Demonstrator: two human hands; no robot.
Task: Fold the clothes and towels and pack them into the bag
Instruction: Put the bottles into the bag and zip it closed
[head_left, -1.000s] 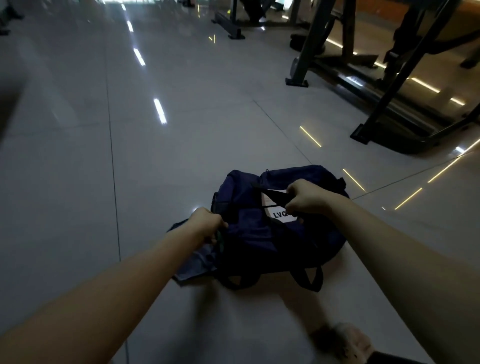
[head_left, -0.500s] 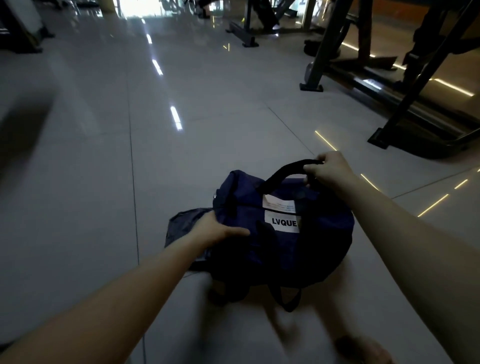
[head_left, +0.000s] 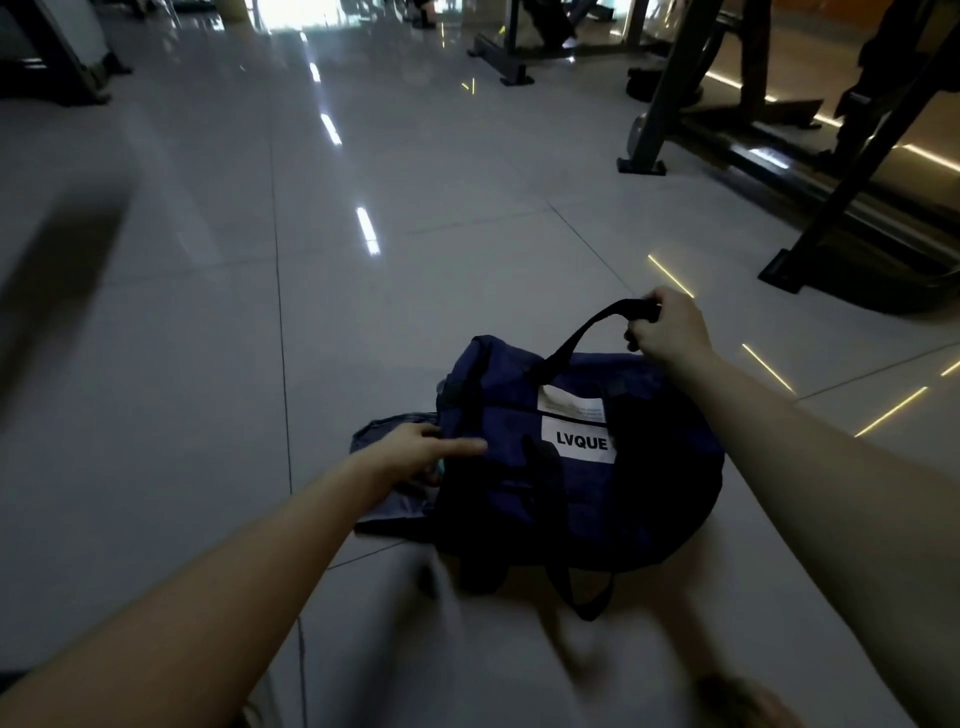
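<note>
Glossy grey tiled floor (head_left: 208, 364) carries our soft navy fabric duffel bag (head_left: 519, 499), slumped, white LVQUE label up. Crumpled grey-blue cloth (head_left: 384, 509) pokes out beside bag's left end, unpacked. Black webbing handle (head_left: 587, 332) pulled taut, clenched in our right hand (head_left: 670, 332), probably for lifting. Our left hand (head_left: 415, 452) rests outstretched on bag, steadying it.

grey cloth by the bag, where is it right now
In the head view, the grey cloth lies on the floor left of centre, against the left end of the navy bag, with the left hand over it.
</note>
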